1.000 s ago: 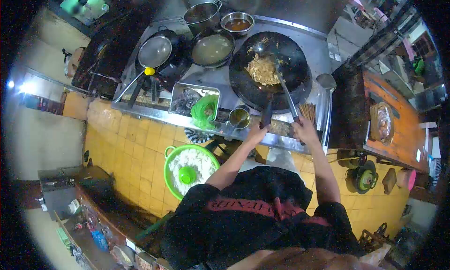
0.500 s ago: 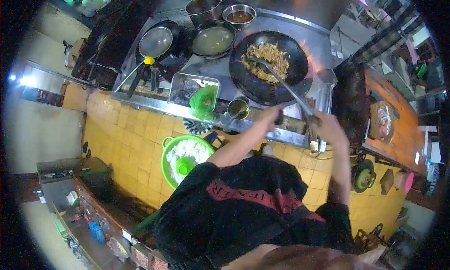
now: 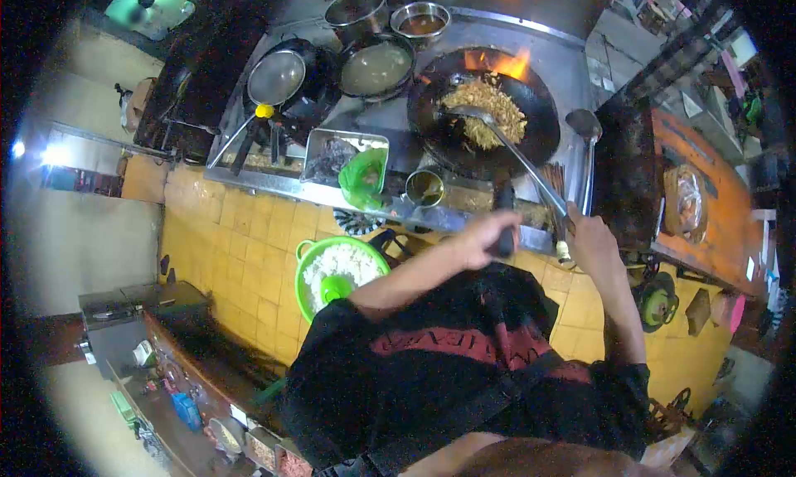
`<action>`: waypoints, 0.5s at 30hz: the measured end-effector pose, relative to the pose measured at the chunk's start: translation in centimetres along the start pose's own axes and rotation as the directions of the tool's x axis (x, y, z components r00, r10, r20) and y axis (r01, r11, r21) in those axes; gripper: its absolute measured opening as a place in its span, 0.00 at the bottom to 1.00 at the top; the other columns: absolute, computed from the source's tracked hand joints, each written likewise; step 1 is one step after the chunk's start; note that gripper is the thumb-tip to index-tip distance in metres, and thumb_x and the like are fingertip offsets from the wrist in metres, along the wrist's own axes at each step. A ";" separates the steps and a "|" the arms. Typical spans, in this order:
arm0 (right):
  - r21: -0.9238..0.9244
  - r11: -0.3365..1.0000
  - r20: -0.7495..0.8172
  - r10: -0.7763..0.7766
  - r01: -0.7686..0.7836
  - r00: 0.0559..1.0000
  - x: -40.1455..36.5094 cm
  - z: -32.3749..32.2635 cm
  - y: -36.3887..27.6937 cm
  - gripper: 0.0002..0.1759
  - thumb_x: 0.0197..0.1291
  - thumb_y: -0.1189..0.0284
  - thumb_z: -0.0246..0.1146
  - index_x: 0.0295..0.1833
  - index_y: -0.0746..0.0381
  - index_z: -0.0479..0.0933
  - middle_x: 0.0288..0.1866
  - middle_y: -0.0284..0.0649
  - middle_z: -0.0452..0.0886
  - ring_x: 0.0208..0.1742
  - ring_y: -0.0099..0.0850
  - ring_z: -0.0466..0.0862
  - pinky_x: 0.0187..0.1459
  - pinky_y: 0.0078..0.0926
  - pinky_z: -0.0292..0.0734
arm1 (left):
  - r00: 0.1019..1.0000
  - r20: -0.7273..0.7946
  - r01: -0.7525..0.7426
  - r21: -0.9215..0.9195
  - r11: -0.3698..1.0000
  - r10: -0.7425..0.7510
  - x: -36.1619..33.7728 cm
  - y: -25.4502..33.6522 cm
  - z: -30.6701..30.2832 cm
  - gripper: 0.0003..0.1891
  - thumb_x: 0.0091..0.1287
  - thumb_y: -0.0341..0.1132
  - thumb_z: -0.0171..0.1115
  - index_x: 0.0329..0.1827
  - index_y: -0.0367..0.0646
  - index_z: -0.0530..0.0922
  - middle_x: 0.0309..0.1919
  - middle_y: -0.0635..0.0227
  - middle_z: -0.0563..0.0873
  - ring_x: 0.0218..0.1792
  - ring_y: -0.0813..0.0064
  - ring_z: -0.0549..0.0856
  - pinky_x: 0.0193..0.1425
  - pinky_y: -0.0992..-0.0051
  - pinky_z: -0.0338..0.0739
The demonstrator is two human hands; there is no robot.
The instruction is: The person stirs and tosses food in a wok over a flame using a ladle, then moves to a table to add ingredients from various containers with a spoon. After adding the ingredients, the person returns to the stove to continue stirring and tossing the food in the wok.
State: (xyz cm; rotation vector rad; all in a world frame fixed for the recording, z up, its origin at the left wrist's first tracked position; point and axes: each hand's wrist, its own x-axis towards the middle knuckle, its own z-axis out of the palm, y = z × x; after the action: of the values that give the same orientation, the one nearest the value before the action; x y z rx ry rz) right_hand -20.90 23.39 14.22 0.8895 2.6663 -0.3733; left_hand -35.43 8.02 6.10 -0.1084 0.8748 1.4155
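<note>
My left hand (image 3: 487,232) is clenched round the wok handle (image 3: 504,202). My right hand (image 3: 590,238) grips the ladle (image 3: 516,151), whose bowl sits in what look like noodles (image 3: 491,104). The wok (image 3: 431,139) sits on the stove with flames (image 3: 502,62) at its far rim.

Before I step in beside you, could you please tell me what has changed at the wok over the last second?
Flames have flared at the far rim of the wok, and the noodles have spread out from a heap. The spatula has swept in under them. The left hand keeps the wok handle, the right hand the spatula; the strainer and green rice basin have not moved.
</note>
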 end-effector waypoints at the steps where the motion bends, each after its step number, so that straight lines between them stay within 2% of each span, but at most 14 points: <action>1: 0.004 1.000 0.017 0.007 -0.007 1.000 -0.2 0.9 0.1 0.27 0.56 0.72 0.58 0.64 0.58 0.65 0.32 0.59 0.78 0.37 0.56 0.80 0.40 0.51 0.76 | 0.998 0.058 -0.034 0.000 0.999 0.034 1.9 0.8 -2.0 0.07 0.63 0.35 0.58 0.29 0.43 0.73 0.20 0.70 0.77 0.21 0.76 0.76 0.27 0.74 0.73; 2: -0.069 0.997 0.002 0.044 -0.043 0.999 0.4 2.1 0.2 0.26 0.57 0.72 0.57 0.63 0.59 0.66 0.33 0.59 0.78 0.37 0.55 0.80 0.40 0.51 0.76 | 1.000 -0.020 0.015 -0.072 0.997 -0.017 4.1 2.1 -4.2 0.08 0.63 0.35 0.58 0.27 0.43 0.73 0.20 0.71 0.77 0.20 0.77 0.75 0.27 0.75 0.72; 3: -0.141 0.987 -0.021 0.077 -0.079 0.997 1.0 3.1 0.4 0.25 0.58 0.72 0.57 0.63 0.60 0.66 0.35 0.58 0.79 0.37 0.54 0.81 0.40 0.50 0.76 | 0.993 -0.080 -0.091 -0.090 0.992 0.084 5.6 2.3 -6.0 0.09 0.64 0.35 0.57 0.26 0.44 0.73 0.19 0.71 0.76 0.20 0.78 0.75 0.27 0.76 0.72; 4: -0.140 0.987 -0.016 0.081 -0.082 0.997 1.4 4.0 1.0 0.25 0.58 0.72 0.57 0.63 0.60 0.66 0.35 0.58 0.79 0.37 0.54 0.81 0.40 0.50 0.76 | 0.987 -0.111 -0.116 0.008 0.993 0.116 6.2 1.0 -7.3 0.09 0.64 0.35 0.58 0.27 0.44 0.73 0.19 0.71 0.76 0.20 0.78 0.75 0.26 0.76 0.72; 5: -0.131 0.991 -0.115 0.012 -0.028 0.993 2.0 4.6 2.2 0.24 0.59 0.72 0.55 0.62 0.63 0.67 0.36 0.58 0.79 0.36 0.51 0.82 0.38 0.46 0.78 | 0.979 -0.135 -0.140 0.109 0.984 0.154 6.3 0.0 -7.8 0.09 0.64 0.35 0.58 0.27 0.44 0.72 0.19 0.71 0.76 0.20 0.78 0.75 0.26 0.77 0.72; 6: -0.132 0.991 -0.224 -0.059 0.030 0.973 2.9 4.3 3.5 0.23 0.60 0.72 0.53 0.61 0.66 0.68 0.37 0.59 0.80 0.35 0.49 0.83 0.37 0.43 0.79 | 0.989 -0.103 -0.098 0.049 0.994 0.103 4.4 -0.7 -6.1 0.08 0.64 0.36 0.58 0.28 0.44 0.73 0.20 0.71 0.76 0.19 0.78 0.75 0.25 0.77 0.72; 7: -0.137 0.990 -0.231 -0.063 0.032 0.971 3.4 3.5 4.9 0.23 0.60 0.72 0.53 0.61 0.66 0.68 0.37 0.59 0.80 0.35 0.49 0.83 0.37 0.43 0.79 | 0.996 -0.070 -0.053 -0.011 0.999 0.052 1.7 -1.7 -4.2 0.08 0.64 0.36 0.58 0.29 0.43 0.73 0.20 0.71 0.76 0.19 0.78 0.75 0.24 0.77 0.73; 8: 0.027 0.990 -0.220 -0.126 0.135 0.967 3.4 2.8 6.3 0.22 0.62 0.69 0.53 0.60 0.68 0.69 0.37 0.58 0.80 0.36 0.48 0.83 0.38 0.41 0.78 | 0.997 -0.029 0.067 -0.040 0.997 -0.068 0.6 -2.4 -3.9 0.09 0.65 0.38 0.58 0.31 0.43 0.73 0.21 0.71 0.76 0.19 0.78 0.76 0.23 0.76 0.74; 9: 0.190 0.953 -0.230 -0.191 0.237 0.954 3.5 0.7 5.7 0.23 0.63 0.66 0.53 0.59 0.70 0.69 0.38 0.57 0.81 0.36 0.47 0.83 0.38 0.40 0.78 | 0.999 -0.042 0.034 0.050 0.998 -0.031 -0.8 -2.2 -2.9 0.10 0.65 0.39 0.58 0.32 0.42 0.73 0.21 0.71 0.76 0.19 0.77 0.76 0.23 0.76 0.74; 10: 0.434 0.891 0.118 0.096 -0.138 0.988 3.2 -1.2 4.7 0.23 0.64 0.61 0.53 0.56 0.69 0.72 0.38 0.57 0.80 0.38 0.51 0.82 0.40 0.41 0.75 | 0.999 -0.025 0.032 0.050 0.998 -0.031 0.7 -2.2 -4.4 0.09 0.65 0.38 0.58 0.32 0.42 0.73 0.21 0.71 0.76 0.19 0.78 0.76 0.23 0.76 0.74; 11: 0.433 0.890 0.126 0.093 -0.139 0.988 3.7 -0.7 3.2 0.23 0.64 0.61 0.53 0.56 0.69 0.72 0.38 0.57 0.80 0.38 0.51 0.82 0.40 0.41 0.75 | 0.999 -0.012 0.040 0.041 0.998 -0.039 2.1 -2.4 -5.9 0.09 0.65 0.38 0.59 0.31 0.43 0.73 0.22 0.71 0.77 0.19 0.78 0.76 0.22 0.77 0.73; 12: 0.449 0.893 0.026 0.034 -0.042 0.999 4.7 0.5 2.0 0.22 0.64 0.61 0.53 0.55 0.68 0.72 0.38 0.59 0.80 0.38 0.54 0.81 0.41 0.43 0.75 | 0.998 -0.060 0.038 0.052 0.998 -0.035 2.6 -1.2 -6.3 0.09 0.65 0.38 0.59 0.32 0.43 0.75 0.23 0.71 0.78 0.21 0.79 0.77 0.25 0.78 0.73; 13: 0.455 0.889 -0.079 -0.022 0.056 0.997 6.2 2.1 1.4 0.22 0.64 0.61 0.52 0.55 0.67 0.72 0.38 0.60 0.79 0.38 0.56 0.80 0.42 0.44 0.75 | 0.998 0.036 -0.044 -0.058 0.997 0.046 6.8 -2.3 -10.2 0.08 0.64 0.37 0.59 0.32 0.42 0.76 0.24 0.70 0.79 0.23 0.80 0.77 0.27 0.79 0.73; 15: 0.366 0.930 -0.041 0.041 -0.023 0.998 11.8 9.9 1.2 0.22 0.65 0.60 0.52 0.53 0.66 0.73 0.38 0.61 0.79 0.38 0.58 0.79 0.42 0.48 0.74 | 0.959 -0.091 -0.223 0.336 0.915 0.268 10.8 -2.0 -13.4 0.08 0.64 0.36 0.59 0.33 0.41 0.76 0.25 0.70 0.79 0.25 0.80 0.78 0.30 0.80 0.74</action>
State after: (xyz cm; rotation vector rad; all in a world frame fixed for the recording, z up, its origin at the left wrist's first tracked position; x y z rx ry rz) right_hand -27.18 27.35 0.68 1.0559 2.6664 -0.8736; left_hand -40.85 8.89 -10.38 0.1627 1.2577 1.4892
